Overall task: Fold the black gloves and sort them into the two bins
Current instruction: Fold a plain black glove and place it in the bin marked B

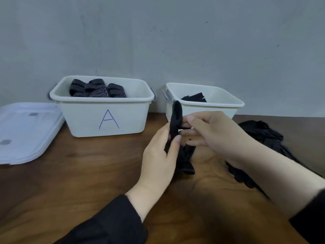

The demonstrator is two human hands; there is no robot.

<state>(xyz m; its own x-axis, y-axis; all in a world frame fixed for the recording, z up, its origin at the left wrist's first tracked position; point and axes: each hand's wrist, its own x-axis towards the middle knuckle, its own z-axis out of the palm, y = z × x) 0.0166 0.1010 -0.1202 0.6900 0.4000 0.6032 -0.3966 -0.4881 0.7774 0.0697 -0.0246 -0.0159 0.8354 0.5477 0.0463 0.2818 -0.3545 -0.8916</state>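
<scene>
A plain black glove (176, 118) is held upright above the wooden table, in front of the right bin. My left hand (159, 159) grips its lower part between thumb and fingers. My right hand (209, 131) pinches it from the right at mid height. The glove's cuff end (187, 164) hangs down to the table. The white bin marked A (105, 118) at the left holds several folded dotted black gloves (97, 90). The right white bin (226, 103) holds plain folded black gloves (194, 98). A loose pile of black gloves (263, 132) lies on the table behind my right forearm.
Two stacked white lids (26, 131) lie at the far left of the table. A grey wall stands right behind both bins. The brown table (79, 173) runs toward me in front of bin A.
</scene>
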